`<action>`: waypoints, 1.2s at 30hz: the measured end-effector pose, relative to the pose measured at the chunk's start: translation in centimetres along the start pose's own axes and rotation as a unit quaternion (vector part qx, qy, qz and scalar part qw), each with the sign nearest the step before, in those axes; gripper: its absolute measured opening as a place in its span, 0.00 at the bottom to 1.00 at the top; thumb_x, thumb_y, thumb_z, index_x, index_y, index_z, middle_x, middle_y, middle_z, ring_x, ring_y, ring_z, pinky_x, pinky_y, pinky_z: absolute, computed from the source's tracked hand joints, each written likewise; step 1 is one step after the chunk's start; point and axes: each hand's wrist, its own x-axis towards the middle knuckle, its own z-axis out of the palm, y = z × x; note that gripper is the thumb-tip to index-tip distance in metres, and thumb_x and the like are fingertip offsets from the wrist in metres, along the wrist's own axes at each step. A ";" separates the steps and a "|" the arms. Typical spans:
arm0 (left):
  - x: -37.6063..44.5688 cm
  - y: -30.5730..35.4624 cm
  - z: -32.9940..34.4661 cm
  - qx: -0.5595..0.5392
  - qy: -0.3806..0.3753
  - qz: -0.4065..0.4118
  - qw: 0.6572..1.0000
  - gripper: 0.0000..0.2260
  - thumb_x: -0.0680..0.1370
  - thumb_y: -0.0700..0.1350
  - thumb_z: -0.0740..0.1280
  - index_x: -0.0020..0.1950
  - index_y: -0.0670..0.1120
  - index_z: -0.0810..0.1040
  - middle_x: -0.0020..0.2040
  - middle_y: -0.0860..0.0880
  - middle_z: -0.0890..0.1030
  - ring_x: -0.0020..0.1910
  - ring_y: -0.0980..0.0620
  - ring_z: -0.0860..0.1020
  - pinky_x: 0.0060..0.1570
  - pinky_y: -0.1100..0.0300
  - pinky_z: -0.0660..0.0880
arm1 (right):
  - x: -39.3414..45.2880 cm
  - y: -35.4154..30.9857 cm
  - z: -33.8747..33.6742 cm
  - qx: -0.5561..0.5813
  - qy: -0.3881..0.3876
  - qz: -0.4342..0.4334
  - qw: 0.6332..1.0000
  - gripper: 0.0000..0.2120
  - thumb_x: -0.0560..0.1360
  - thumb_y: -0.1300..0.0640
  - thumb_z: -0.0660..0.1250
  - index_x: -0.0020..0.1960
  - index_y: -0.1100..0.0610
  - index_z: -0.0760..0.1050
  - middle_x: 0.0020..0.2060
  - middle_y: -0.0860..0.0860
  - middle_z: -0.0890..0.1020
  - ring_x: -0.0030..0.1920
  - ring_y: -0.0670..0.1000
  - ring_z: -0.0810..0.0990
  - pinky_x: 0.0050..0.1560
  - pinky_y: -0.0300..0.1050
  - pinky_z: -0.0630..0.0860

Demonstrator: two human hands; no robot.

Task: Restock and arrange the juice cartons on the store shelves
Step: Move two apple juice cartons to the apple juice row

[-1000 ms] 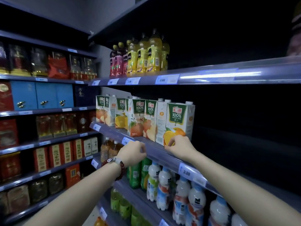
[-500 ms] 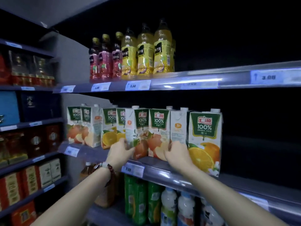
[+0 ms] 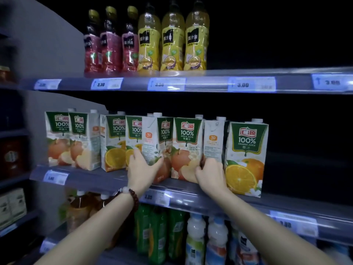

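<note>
Both hands (image 3: 142, 170) now clasp apple cartons (image 3: 186, 148)

Both bare arms reached forward and up; the left hand (image 3: 141, 170), a beaded bracelet (image 3: 133, 196) at its wrist, and the right hand (image 3: 210, 174) curled in grips.

Grey metal shelves (image 3: 107, 179) run across a dim store aisle, their front rails carrying pale price tags (image 3: 251, 84) that catch a bluish light. Behind the shelves the back is nearly black. A grey side panel (image 3: 57, 44) closes the left end, with another blurred, darker shelving unit (image 3: 11, 150) beyond it.
</note>
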 end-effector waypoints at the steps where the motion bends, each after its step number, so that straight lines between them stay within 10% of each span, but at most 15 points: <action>1: 0.0 -0.1 0.0 -0.005 0.002 0.005 1.000 0.37 0.70 0.61 0.72 0.67 0.38 0.64 0.56 0.41 0.73 0.53 0.42 0.73 0.54 0.48 0.75 | 0.1 0.0 0.1 0.002 0.002 0.004 1.000 0.09 0.75 0.59 0.63 0.37 0.60 0.70 0.42 0.60 0.79 0.37 0.58 0.75 0.35 0.44 0.69; 14: 0.3 -0.7 0.3 -0.029 0.014 0.025 0.999 0.33 0.69 0.59 0.73 0.64 0.42 0.65 0.55 0.44 0.72 0.53 0.45 0.74 0.52 0.49 0.76 | 0.2 0.4 0.7 0.106 0.018 -0.009 0.994 0.17 0.66 0.45 0.76 0.45 0.58 0.81 0.36 0.47 0.78 0.39 0.47 0.74 0.42 0.38 0.69; 20: 0.2 -0.6 0.1 -0.053 0.004 0.016 0.998 0.34 0.68 0.59 0.74 0.66 0.43 0.66 0.57 0.44 0.74 0.54 0.46 0.74 0.53 0.50 0.76 | 0.7 0.4 0.6 0.183 0.017 0.038 0.982 0.21 0.66 0.48 0.77 0.49 0.56 0.71 0.41 0.47 0.77 0.46 0.51 0.77 0.38 0.36 0.70; 26: 1.0 0.0 0.0 -0.102 -0.045 -0.015 0.994 0.29 0.67 0.54 0.77 0.60 0.45 0.67 0.58 0.45 0.75 0.57 0.46 0.75 0.56 0.48 0.77 | 1.5 -0.7 1.2 0.216 0.004 0.084 0.973 0.31 0.63 0.51 0.80 0.61 0.60 0.75 0.56 0.55 0.82 0.56 0.55 0.80 0.56 0.48 0.78; 36: 1.5 0.6 0.4 -0.144 -0.027 -0.046 0.988 0.28 0.62 0.48 0.81 0.55 0.48 0.69 0.53 0.49 0.77 0.52 0.49 0.76 0.52 0.52 0.76 | 1.5 -1.5 1.5 0.260 -0.028 0.095 0.960 0.34 0.60 0.55 0.82 0.60 0.58 0.68 0.57 0.56 0.80 0.58 0.58 0.78 0.59 0.55 0.77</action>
